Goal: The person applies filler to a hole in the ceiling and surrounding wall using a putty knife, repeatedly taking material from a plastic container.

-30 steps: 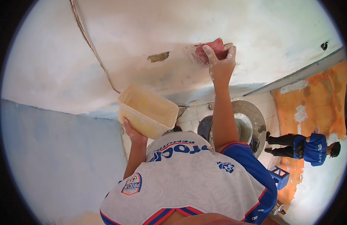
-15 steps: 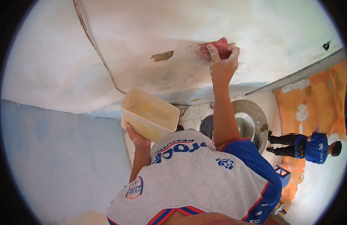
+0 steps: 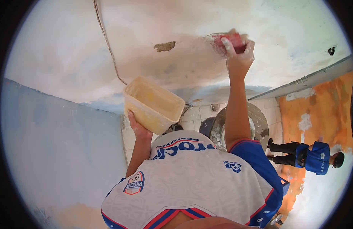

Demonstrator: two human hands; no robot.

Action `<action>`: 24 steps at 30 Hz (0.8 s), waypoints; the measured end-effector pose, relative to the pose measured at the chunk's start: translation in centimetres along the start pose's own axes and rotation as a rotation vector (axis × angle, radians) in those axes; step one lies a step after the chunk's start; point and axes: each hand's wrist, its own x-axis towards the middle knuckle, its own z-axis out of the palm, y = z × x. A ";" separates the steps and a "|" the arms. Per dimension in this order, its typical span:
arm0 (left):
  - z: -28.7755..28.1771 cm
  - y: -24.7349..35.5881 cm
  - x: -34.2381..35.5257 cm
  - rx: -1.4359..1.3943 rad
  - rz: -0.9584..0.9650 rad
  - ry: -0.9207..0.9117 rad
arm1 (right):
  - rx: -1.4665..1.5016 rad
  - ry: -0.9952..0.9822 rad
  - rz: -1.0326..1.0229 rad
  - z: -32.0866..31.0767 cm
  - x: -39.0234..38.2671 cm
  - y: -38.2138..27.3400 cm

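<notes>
Scraper (image 3: 237, 41), red and thin, is held against the pale wall (image 3: 191, 23) by the right hand (image 3: 240, 59), above and to the right of the yellowish tub (image 3: 143, 115). Its smeared edge is turned toward the left, and its long axis seems to be laid roughly from left to right (a true angle is hard to read, since the red face is blurred and partly covered by the thumb). The right grip is nearly closed, with the scraper pinched between thumb and fingers; the fingertips cannot be made out clearly.

The tub is supported by the left hand (image 3: 140, 128), in front of the white shirt (image 3: 207, 175). Its long axis is slanted from upper left to lower right, and its open mouth is turned up toward the view. The left grip is curled round the tub's lower left side, with the thumb laid on the outside (the other fingers are hidden).

A brown chipped patch (image 3: 165, 46) is seen left of the scraper, and a cable (image 3: 106, 40) is run down the wall toward the tub. A round grey basin (image 3: 259, 118) is partly covered by the right forearm (image 3: 237, 103). Farther right, a person in blue (image 3: 317, 158) is seen sideways, and a blue stool (image 3: 285, 186) is mostly hidden behind the sleeve (image 3: 260, 168).
</notes>
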 end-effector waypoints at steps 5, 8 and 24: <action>-0.3 0.1 -1.2 0.043 0.045 0.067 | 0.261 0.155 0.053 -1.1 0.7 0.6; -0.6 0.1 -1.3 0.049 0.084 0.073 | 0.153 0.026 -0.088 -0.9 0.4 -0.6; 0.6 -0.7 -1.5 -0.025 0.173 0.090 | 0.371 0.147 -0.018 -2.7 1.2 -1.9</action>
